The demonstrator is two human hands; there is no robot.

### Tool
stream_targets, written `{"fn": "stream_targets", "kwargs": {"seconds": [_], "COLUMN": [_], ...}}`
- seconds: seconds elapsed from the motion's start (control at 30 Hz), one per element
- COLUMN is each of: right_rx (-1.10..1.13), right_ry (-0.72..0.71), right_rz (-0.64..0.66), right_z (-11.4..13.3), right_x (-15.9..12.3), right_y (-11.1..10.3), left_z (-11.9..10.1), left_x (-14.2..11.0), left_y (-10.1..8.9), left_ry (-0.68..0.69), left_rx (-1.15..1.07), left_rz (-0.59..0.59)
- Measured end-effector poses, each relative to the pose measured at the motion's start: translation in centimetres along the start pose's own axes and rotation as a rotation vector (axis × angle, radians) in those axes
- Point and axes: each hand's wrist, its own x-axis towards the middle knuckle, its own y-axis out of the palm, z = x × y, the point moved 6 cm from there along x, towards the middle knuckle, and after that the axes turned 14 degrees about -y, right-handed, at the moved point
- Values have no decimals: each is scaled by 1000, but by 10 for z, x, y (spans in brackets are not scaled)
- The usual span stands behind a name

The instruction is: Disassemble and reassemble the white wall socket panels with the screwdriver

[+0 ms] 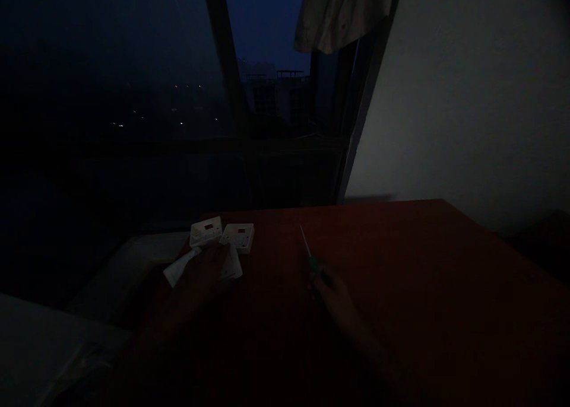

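In the dim light my right hand (332, 294) is closed around the green handle of a screwdriver (305, 241). Its thin metal shaft points away from me, over the table. My left hand (200, 273) is at a group of white plastic pieces on the left. Its fingers and thumb seem closed on a white plate (232, 263), though darkness hides much of the grip. Another flat white plate (179, 268) lies partly under that hand. Just beyond are two shallow white boxes: one tilted box (205, 231) and one squarer box (239, 235), each with a rectangular cut-out.
The reddish-brown table (401, 247) reaches up to a window (240, 143) with a dark frame. A pale wall (467, 98) rises on the right. Cloth (345, 15) hangs at the top of the window. A light-coloured ledge (155, 247) lies beyond the table's left edge.
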Motion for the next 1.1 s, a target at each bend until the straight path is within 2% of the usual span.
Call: {"fn": "stream_targets", "kwargs": {"seconds": [0.2, 0.43, 0.63, 0.7, 0.77, 0.9, 0.97, 1.1], "right_rx": [-8, -5, -4, 1, 2, 7, 14, 36], "right_ry": [-14, -11, 8, 15, 13, -22, -39, -52], "right_rz": [13, 16, 2, -14, -27, -35, -31, -11], "right_z": [-1, -6, -4, -2, 1, 8, 11, 11], "right_x": [0, 1, -1, -1, -1, 1, 1, 0], "right_y": [0, -1, -2, -3, -4, -5, -4, -2], "left_z": [1, -2, -11, -26, -50, -110, -132, -150], "left_x": [0, 6, 3, -4, -13, -35, -42, -47], "left_y": [0, -6, -19, -20, -17, -2, 1, -2], "left_ry": [1, -30, -36, -16, 18, 110, 135, 175], "left_rx": [7, -35, -128, -191, -255, -359, -390, -428], "left_rz": [-42, 22, -69, -57, -7, 235, 306, 320]}}
